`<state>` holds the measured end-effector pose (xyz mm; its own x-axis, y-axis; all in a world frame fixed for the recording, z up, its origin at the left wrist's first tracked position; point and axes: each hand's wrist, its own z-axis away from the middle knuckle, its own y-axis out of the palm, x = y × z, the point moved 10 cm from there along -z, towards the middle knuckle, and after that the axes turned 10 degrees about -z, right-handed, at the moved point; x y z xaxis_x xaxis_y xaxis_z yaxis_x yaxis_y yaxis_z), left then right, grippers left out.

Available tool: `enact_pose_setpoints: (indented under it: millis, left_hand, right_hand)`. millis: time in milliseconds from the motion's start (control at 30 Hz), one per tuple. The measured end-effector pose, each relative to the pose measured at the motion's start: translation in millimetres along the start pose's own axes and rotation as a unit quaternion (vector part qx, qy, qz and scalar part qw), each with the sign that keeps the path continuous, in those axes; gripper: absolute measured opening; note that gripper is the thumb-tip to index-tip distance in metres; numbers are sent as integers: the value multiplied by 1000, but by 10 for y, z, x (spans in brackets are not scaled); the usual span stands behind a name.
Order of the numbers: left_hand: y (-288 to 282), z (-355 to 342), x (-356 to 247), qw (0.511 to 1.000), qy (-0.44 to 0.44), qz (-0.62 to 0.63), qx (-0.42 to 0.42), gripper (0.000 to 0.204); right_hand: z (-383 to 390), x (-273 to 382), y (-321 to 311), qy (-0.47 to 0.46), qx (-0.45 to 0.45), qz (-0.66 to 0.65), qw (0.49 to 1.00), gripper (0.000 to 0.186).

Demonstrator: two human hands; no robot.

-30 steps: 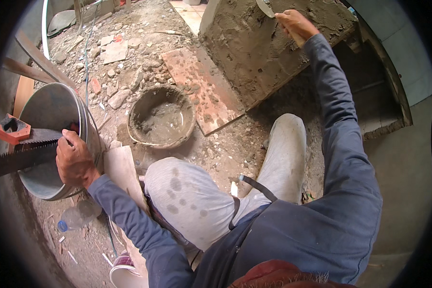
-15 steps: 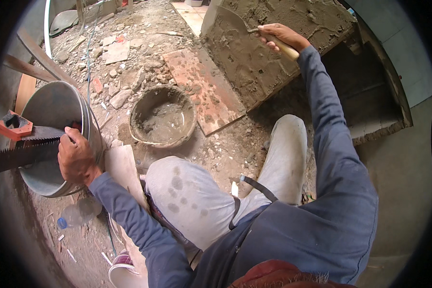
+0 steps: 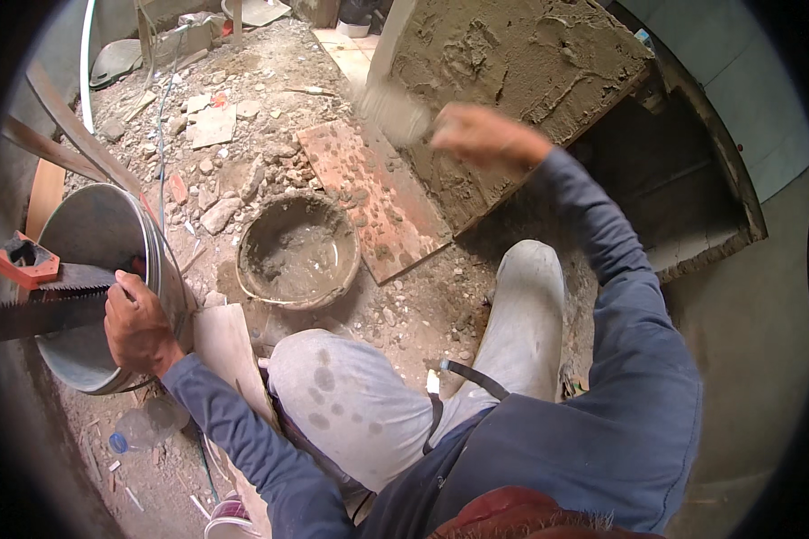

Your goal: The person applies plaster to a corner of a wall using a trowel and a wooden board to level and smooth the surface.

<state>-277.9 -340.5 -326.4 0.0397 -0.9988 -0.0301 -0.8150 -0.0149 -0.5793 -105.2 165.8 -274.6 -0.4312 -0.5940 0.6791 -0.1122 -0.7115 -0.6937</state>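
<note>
My right hand (image 3: 490,136), smeared by motion, is closed round the trowel (image 3: 394,115), whose blade is a pale blur. Both are over the left part of a slab face spread with wet grey-brown mortar (image 3: 521,67). My left hand (image 3: 139,328) is curled over the near right rim of a grey bucket (image 3: 94,216); its fingertips are partly hidden. Beside those fingers, a handsaw (image 3: 27,260) with an orange-and-black handle lies across the bucket's mouth, along with a second dark toothed blade (image 3: 49,310). A mortar-caked basin (image 3: 253,260) holds wet mix between bucket and slab.
A mortar-spotted reddish board (image 3: 368,202) lies between basin and slab. Stony rubble (image 3: 220,214) covers the ground. Wooden poles (image 3: 72,112) lean behind the bucket. A plastic bottle (image 3: 139,431) and a small tub (image 3: 229,519) lie at lower left. A dark recess (image 3: 674,171) opens at right.
My right hand has swung left and down with the trowel, from the slab's upper part toward its left edge. My left hand stays at the bucket rim; the view has shifted slightly.
</note>
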Motion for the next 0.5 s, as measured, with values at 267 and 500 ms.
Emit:
enact_pose_setpoints:
  millis: [267, 500]
  left_hand:
    - [-45, -7, -117, 1000, 9, 3, -30, 34]
    - [-106, 29, -30, 999, 13, -10, -39, 32]
  right_hand:
    - [-1134, -29, 2542, -258, -73, 550, 791, 13]
    - [-837, -318, 3124, -189, 185, 366, 892, 27]
